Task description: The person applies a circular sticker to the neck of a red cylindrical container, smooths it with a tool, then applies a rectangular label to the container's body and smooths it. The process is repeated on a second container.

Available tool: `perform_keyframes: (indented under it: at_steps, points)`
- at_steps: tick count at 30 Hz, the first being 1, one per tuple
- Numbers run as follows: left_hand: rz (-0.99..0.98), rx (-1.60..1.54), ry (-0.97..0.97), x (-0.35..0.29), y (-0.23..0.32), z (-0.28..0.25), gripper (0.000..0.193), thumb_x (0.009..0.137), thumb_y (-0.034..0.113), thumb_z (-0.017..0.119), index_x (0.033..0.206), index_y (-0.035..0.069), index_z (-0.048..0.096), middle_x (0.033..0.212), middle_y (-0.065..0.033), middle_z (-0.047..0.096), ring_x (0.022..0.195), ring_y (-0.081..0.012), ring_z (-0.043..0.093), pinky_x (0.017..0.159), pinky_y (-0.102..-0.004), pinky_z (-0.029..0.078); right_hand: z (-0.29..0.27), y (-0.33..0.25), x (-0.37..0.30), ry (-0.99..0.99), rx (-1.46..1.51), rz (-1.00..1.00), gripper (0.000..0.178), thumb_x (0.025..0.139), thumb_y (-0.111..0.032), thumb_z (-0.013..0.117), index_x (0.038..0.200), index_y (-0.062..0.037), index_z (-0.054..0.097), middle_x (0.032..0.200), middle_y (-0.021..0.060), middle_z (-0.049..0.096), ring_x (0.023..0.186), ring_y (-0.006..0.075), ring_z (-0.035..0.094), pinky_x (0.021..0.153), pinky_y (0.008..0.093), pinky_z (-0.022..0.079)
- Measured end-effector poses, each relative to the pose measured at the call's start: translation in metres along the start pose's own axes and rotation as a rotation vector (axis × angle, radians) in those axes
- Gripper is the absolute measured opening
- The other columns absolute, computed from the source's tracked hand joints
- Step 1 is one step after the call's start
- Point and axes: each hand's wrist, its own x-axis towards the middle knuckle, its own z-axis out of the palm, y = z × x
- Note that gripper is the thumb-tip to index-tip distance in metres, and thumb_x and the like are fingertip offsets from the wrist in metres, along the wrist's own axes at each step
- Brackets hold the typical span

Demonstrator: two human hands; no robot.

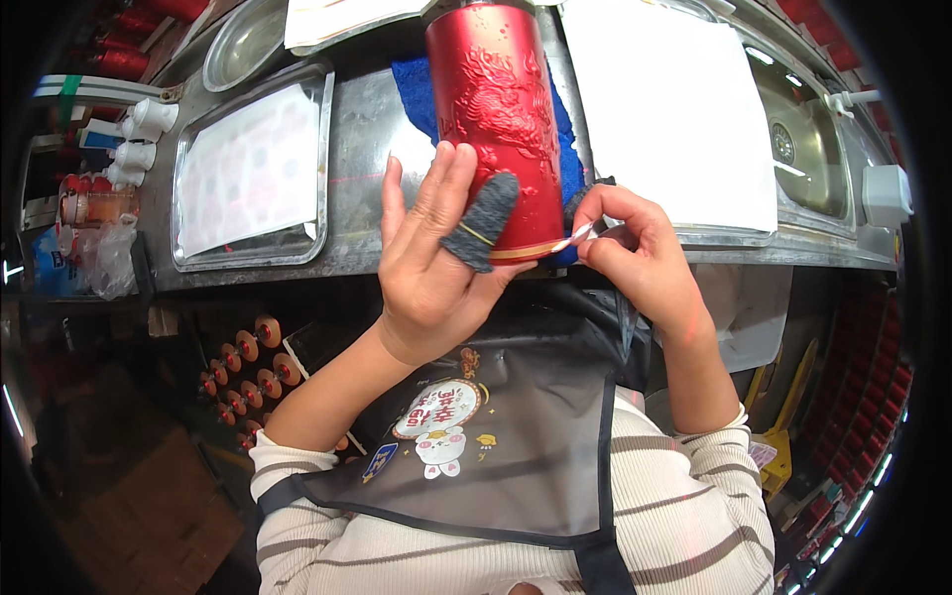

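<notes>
A red metal canister [501,109] with a raised relief lies along the counter, its gold-rimmed end toward me. My left hand [431,248] holds it at that end, the thumb by the rim and the index finger against its side. A grey cloth finger sleeve [483,220] covers that index finger; the other fingers are stretched out. At the rim's right side my right hand [635,248] is closed in a pinch on a thin white strip [580,236]. Under the canister is a blue cloth [415,91]. Part of the right fingers' dark covering is hidden.
Left on the counter is a metal tray [322,198] with a white sheet [253,169], below a round metal bowl [243,45]. A large white board [674,119] and a sink [808,149] are at right. Red-and-tan round pieces [253,367] hang below the counter.
</notes>
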Motion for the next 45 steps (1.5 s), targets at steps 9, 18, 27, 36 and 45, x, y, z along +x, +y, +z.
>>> perform_keyframes:
  at_steps: [9,18,27,36,45]
  points:
    - [-0.097,-0.017,-0.108,-0.042,-0.001,-0.022,0.048,0.074,0.015,0.086,0.115,-0.005,0.071,0.144,-0.0283,0.053,0.131,-0.0455,0.055,0.112,-0.0671,0.027,0.003,-0.014,-0.012,0.085,0.095,-0.016,0.017,0.086,-0.015,0.073,0.091,-0.0051,0.059,0.074,-0.0063,0.054,0.057,-0.0023,0.042,0.05,0.0153,0.029]
    - [-0.035,-0.043,-0.104,-0.036,0.0,-0.02,0.046,0.071,0.004,0.085,0.114,-0.004,0.069,0.147,-0.029,0.049,0.131,-0.0424,0.056,0.113,-0.0678,0.026,-0.02,0.004,-0.018,0.057,0.139,-0.144,0.009,0.084,0.005,0.065,0.092,0.0017,0.063,0.096,0.0032,0.061,0.072,0.0026,0.056,0.063,0.0176,0.043]
    - [-0.073,-0.031,-0.109,-0.037,0.002,-0.02,0.044,0.07,0.009,0.086,0.112,0.001,0.074,0.145,-0.03,0.052,0.131,-0.0439,0.055,0.113,-0.0668,0.026,-0.002,-0.002,-0.006,0.067,0.343,0.065,0.011,0.087,-0.008,0.068,0.086,-0.0065,0.057,0.074,-0.0047,0.057,0.064,0.0012,0.049,0.057,0.0155,0.035]
    - [-0.068,-0.035,-0.108,-0.037,0.001,-0.021,0.044,0.07,0.009,0.085,0.112,0.005,0.075,0.145,-0.0294,0.051,0.131,-0.0429,0.056,0.113,-0.0667,0.026,0.013,-0.002,-0.008,0.161,0.292,-0.073,0.021,0.079,-0.003,0.067,0.088,-0.0077,0.049,0.067,-0.0028,0.054,0.046,-0.0001,0.041,0.043,0.0166,0.029]
    - [-0.075,-0.042,-0.1,-0.041,-0.003,-0.022,0.042,0.07,0.007,0.084,0.111,0.006,0.075,0.146,-0.0282,0.051,0.131,-0.0433,0.055,0.114,-0.0662,0.024,0.014,-0.012,-0.019,0.201,0.173,-0.171,0.028,0.081,0.008,0.063,0.107,-0.001,0.057,0.099,0.0,0.054,0.072,-0.0002,0.05,0.063,0.0151,0.041]
